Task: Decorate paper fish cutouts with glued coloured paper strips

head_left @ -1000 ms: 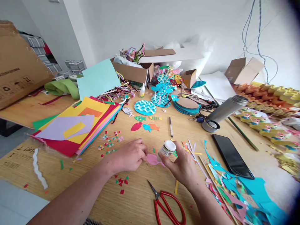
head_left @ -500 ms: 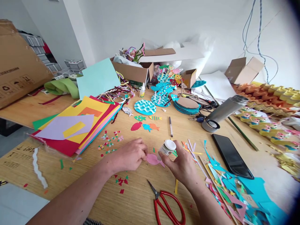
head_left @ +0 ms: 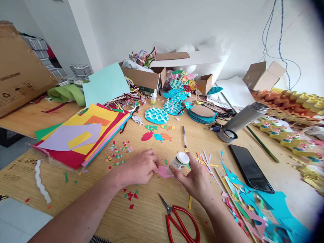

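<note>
My right hand (head_left: 196, 179) is wrapped round a small white glue bottle (head_left: 179, 160), tipped nozzle-down onto a pink paper cutout (head_left: 164, 172) lying on the wooden table (head_left: 141, 216). My left hand (head_left: 140, 167) is closed, its fingertips pinning the pink cutout's left edge flat. Just beyond my hands lie finished paper fish, among them a red fish (head_left: 147, 136) and a blue and orange fish (head_left: 162, 137).
Red scissors (head_left: 181, 221) lie near the front edge. A stack of coloured paper (head_left: 83, 135) sits left; a black phone (head_left: 249, 168), a steel flask (head_left: 241, 121) and blue paper scraps (head_left: 255, 206) sit right. A pen (head_left: 184, 136) and cardboard boxes (head_left: 145, 77) are further back.
The glue bottle has shifted slightly left and tilted lower onto the pink cutout. My left hand has stayed where it was.
</note>
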Tool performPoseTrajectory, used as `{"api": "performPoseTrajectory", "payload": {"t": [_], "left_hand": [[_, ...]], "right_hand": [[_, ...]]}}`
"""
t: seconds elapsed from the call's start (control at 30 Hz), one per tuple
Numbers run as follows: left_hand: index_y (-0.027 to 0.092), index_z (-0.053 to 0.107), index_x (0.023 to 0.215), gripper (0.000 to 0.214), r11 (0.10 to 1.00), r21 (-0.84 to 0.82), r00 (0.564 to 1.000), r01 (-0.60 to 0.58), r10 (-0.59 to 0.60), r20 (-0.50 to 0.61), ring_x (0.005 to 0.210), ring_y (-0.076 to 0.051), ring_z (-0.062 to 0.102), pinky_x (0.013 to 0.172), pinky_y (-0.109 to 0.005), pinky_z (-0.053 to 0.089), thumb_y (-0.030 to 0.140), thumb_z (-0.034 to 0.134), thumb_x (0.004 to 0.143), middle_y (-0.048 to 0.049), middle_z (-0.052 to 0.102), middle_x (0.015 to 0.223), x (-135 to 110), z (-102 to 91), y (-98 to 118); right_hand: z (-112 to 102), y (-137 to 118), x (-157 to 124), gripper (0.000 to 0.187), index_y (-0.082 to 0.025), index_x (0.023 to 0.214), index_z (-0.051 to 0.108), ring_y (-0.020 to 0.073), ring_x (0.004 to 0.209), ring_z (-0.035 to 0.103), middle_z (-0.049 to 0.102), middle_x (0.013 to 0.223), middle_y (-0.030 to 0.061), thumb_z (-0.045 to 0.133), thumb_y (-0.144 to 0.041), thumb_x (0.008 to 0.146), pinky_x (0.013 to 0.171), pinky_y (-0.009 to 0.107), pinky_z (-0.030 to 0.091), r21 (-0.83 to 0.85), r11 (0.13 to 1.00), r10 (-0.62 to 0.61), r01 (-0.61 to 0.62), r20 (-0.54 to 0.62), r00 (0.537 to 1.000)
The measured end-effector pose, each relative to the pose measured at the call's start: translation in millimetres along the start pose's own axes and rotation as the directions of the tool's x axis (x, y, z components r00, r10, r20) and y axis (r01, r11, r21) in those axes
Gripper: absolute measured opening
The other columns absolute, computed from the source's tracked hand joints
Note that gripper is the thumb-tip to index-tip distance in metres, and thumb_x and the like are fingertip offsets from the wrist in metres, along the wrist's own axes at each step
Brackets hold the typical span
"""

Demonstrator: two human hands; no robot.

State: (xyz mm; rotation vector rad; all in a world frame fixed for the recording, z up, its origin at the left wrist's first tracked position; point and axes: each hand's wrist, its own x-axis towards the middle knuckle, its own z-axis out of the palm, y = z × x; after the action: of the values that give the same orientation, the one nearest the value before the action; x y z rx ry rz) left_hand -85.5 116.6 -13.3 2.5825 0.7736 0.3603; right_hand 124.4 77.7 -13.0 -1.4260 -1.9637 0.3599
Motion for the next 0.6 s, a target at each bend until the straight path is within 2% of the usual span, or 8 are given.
{"api": "performPoseTrajectory", "payload": {"t": [0.13,0.3,0.43,0.6], "left_hand": [[0.024,0.073,0.092,0.039,1.000,-0.003,1.000,0.002,-0.002,-0.001,0.094,-0.019,0.050,0.083,-0.029,0.043,-0.002,0.052,0.073,-0.0016,0.065,0.090,-0.1,-1.4,0.6],[0.022,0.074,0.090,0.034,1.000,-0.004,1.000,0.000,0.000,0.008,0.094,-0.019,0.051,0.084,-0.030,0.043,0.000,0.052,0.075,-0.0033,0.065,0.087,0.2,-1.5,0.5],[0.024,0.073,0.095,0.038,1.000,0.011,1.000,0.015,-0.015,0.013,0.093,-0.019,0.050,0.084,-0.031,0.043,0.000,0.052,0.075,-0.0030,0.064,0.088,0.0,-2.6,1.5],[0.021,0.073,0.085,0.031,1.000,0.012,1.000,0.008,-0.009,0.022,0.093,-0.019,0.051,0.084,-0.030,0.043,0.000,0.053,0.074,-0.0032,0.065,0.087,-0.1,-2.2,1.0]], "right_hand": [[-0.7,-1.3,0.0,0.017,-0.022,0.073,0.043,0.0118,0.054,0.048,0.051,0.064,-0.0031,0.057,-0.030,0.079,0.050,0.022,0.036,-0.001,1.000,-0.021,0.021,0.026,0.999],[-3.4,-1.3,0.5,0.017,-0.022,0.074,0.043,0.0109,0.051,0.045,0.051,0.062,-0.0042,0.058,-0.029,0.078,0.049,0.022,0.036,0.000,1.000,0.001,-0.001,0.005,1.000],[-0.6,-2.6,0.1,0.016,-0.022,0.075,0.044,0.0125,0.057,0.049,0.052,0.066,-0.0022,0.057,-0.031,0.079,0.052,0.023,0.038,0.021,1.000,-0.013,0.012,0.043,0.999],[-2.0,-1.5,0.0,0.015,-0.021,0.077,0.045,0.0111,0.052,0.046,0.051,0.064,-0.0033,0.058,-0.030,0.078,0.050,0.022,0.036,0.016,1.000,0.006,-0.007,0.044,0.999]]}}
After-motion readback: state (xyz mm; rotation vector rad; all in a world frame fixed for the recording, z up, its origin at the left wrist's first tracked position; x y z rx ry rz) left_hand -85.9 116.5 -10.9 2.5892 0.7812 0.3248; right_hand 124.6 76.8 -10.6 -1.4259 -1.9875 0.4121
